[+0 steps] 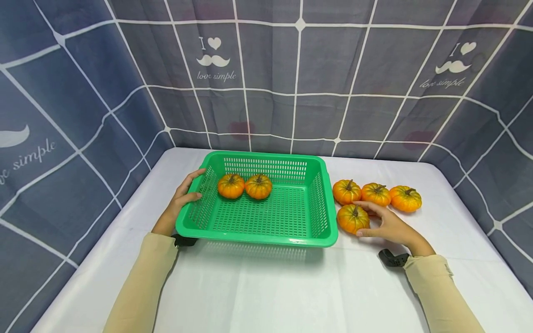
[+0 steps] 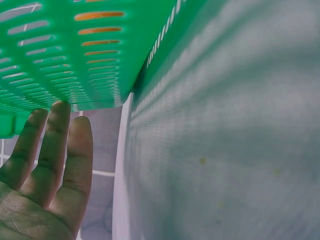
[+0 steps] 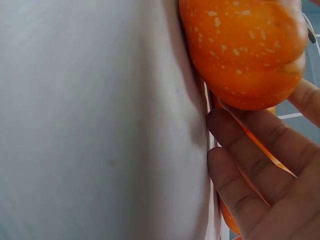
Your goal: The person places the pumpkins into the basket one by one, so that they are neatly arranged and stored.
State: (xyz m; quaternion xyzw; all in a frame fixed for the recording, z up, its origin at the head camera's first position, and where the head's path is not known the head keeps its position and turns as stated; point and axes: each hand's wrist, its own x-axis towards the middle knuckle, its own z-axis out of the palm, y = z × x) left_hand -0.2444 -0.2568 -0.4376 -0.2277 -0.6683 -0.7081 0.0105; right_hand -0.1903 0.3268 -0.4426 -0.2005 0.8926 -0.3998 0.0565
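Observation:
A green plastic basket [image 1: 266,238] with slotted walls stands on the table, with two small orange pumpkins [image 1: 258,187] side by side near its back left. My left hand [image 1: 182,196] holds the basket's left rim, thumb and index finger over the edge; in the left wrist view the other fingers [image 2: 54,150] extend beside the outer wall. To the right of the basket, my right hand [image 1: 385,225] holds another small pumpkin [image 1: 352,219] between thumb and fingers. The right wrist view shows this pumpkin [image 3: 245,52] close up, with fingers [image 3: 240,185] behind and below it.
Behind the right hand, three more small pumpkins [image 1: 376,194] form a row to the right of the basket. A white cloth [image 1: 266,296] covers the table. Grey checked curtains [image 1: 270,60] hang along the back and both sides.

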